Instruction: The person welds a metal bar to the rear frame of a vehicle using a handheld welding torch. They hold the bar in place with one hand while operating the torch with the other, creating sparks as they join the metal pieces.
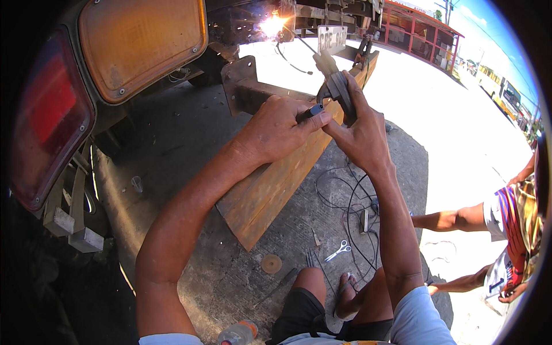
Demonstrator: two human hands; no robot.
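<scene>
In my right hand [363, 123] is a dark grey welding electrode holder [339, 91], its upper end pointing up and left. A thin rod runs from that end toward a bright welding arc [272, 25] under the vehicle. My left hand [282, 126] is closed round a short black cylindrical piece [310, 112] right beside the holder; whether the two are joined, I cannot tell. Both hands are above a rusty steel beam [276, 190], which slants from the near middle to the far right. A rusty bracket [240, 80] with holes stands left of the beam.
At the left are a vehicle's amber lamp [142, 46] and red lamp [54, 115]. Scissors [338, 250], a brown disc [271, 264] and black cables [349, 201] lie on the ground. A plastic bottle [238, 332] is near me. Another person [512, 230] is at the right.
</scene>
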